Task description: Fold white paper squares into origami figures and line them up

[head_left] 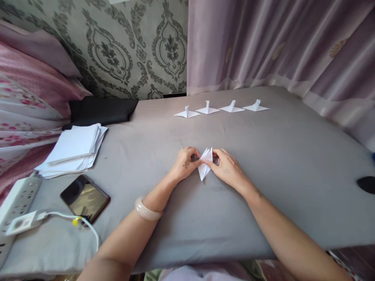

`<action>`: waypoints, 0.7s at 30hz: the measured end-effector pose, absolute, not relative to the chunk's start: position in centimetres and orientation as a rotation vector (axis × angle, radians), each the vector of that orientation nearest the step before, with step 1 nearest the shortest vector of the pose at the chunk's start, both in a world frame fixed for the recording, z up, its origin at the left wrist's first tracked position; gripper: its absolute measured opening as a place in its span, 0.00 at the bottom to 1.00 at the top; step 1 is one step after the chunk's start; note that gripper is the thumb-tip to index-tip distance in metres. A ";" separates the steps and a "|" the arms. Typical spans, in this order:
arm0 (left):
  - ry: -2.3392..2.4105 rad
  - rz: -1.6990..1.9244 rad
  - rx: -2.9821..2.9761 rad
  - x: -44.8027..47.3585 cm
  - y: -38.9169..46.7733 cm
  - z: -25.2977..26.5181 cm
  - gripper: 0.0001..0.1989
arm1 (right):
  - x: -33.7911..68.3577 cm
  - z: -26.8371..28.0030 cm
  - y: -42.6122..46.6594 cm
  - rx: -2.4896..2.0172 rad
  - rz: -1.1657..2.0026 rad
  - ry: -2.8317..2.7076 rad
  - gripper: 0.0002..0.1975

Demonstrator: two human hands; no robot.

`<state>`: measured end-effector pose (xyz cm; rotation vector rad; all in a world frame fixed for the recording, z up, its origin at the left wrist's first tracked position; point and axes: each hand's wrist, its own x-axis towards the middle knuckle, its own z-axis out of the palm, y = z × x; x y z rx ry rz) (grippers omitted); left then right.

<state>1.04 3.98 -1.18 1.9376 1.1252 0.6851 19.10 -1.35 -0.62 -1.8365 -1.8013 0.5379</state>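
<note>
White paper [207, 156] matches 4 figures [208, 110] near the grey table's [140, 156] far edge, backed by mauve curtain [216, 47], grey damask-patterned wall [140, 23].

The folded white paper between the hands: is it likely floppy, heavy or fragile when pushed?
The folded white paper is probably light, being small beside the left hand and right hand. Its folds hold a pointed shape, so it should be fairly stiff. Its narrow upper tips would likely bend easily.

Grey cloth [140, 144] carries papers [73, 144], phone [84, 197], folded figures [208, 110].
</note>
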 end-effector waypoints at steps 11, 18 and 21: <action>0.794 0.987 0.978 1.6 3.5 0.1 0.23 | 18.4 0.4 -1.4 -1.337 1.194 -1.106 0.17; 0.750 0.860 0.995 1.5 3.0 1.1 0.13 | 18.5 0.8 -1.8 -1.328 1.218 -1.074 0.13; 0.785 0.854 1.017 1.5 2.8 1.2 0.10 | 18.3 1.4 -2.1 -1.370 1.183 -1.127 0.13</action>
